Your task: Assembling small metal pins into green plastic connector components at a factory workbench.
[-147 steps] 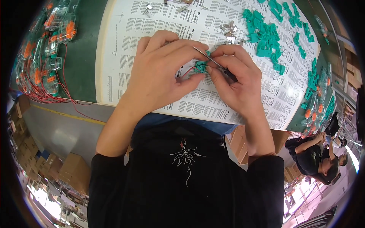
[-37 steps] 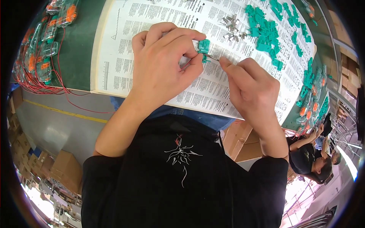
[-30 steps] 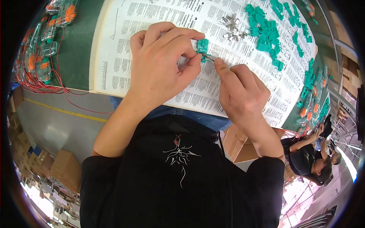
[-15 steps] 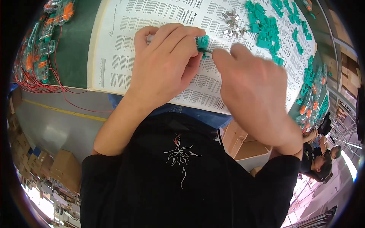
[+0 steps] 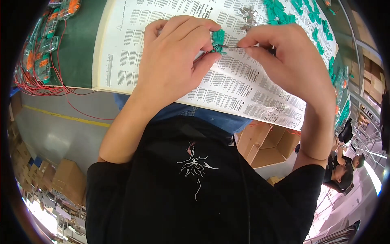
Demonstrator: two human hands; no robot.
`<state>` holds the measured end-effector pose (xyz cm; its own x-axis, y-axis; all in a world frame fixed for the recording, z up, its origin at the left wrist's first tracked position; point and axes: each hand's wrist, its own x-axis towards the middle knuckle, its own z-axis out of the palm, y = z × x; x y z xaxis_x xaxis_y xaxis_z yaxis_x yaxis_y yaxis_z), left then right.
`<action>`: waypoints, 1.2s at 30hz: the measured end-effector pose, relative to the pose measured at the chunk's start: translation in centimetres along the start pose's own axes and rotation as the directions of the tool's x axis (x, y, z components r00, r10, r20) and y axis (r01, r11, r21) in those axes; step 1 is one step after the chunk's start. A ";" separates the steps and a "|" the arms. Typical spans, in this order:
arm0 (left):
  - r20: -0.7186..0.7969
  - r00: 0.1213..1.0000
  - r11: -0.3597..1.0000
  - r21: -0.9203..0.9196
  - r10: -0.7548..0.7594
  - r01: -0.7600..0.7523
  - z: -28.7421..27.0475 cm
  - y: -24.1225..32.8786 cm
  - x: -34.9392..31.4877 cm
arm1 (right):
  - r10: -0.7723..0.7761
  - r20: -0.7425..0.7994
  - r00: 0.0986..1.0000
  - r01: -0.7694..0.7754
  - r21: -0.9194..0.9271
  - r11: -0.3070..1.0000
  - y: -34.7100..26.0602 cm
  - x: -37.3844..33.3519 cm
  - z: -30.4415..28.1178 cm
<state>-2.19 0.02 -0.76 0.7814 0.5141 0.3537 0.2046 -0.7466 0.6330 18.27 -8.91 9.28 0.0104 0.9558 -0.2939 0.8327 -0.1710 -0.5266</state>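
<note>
My left hand [image 5: 172, 59] is closed on a small green plastic part [image 5: 218, 38], pinched between thumb and fingertips above the printed sheet [image 5: 215, 91]. To its right, my right hand [image 5: 293, 57] pinches a thin metal rod [image 5: 232, 46] between thumb and forefinger. The rod's far end reaches the lower part of the green piece; whether it goes inside I cannot tell. The rest of the rod is hidden in my right hand. Just beyond my right hand lies a small pile of silvery metal pieces [image 5: 247, 15].
Many loose green plastic parts [image 5: 278, 12] lie at the far right of the sheet. Clear-and-orange assemblies [image 5: 42, 67] with red wires [image 5: 40, 90] sit at the left on the green tabletop [image 5: 77, 49]. An open cardboard box [image 5: 270, 152] stands below the table edge. Other people [image 5: 343, 171] are at right.
My right hand has moved up and right from the green part and turned, so more of the thin metal rod shows. My left hand still holds the part, shifted slightly up.
</note>
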 end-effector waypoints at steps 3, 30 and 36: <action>0.008 1.000 1.000 0.007 0.000 0.000 -0.1 0.0 0.1 | 0.009 -0.036 0.999 -0.006 0.098 0.995 1.3 -0.6 1.1; -0.105 0.986 0.984 -0.112 0.126 -0.138 -0.1 0.3 1.9 | 0.282 0.437 0.854 -0.321 0.016 0.947 0.4 3.1 -2.7; -0.687 0.627 0.726 -0.210 0.367 -0.655 7.3 -5.1 2.3 | 0.138 0.383 0.913 -0.148 -0.003 0.989 -0.1 2.8 -2.6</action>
<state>2.90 1.91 -8.19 0.1603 0.3382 0.9273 -0.4870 -0.7901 0.3723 19.67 -5.62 10.59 -0.0879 0.7579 -0.6464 0.8239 -0.3094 -0.4748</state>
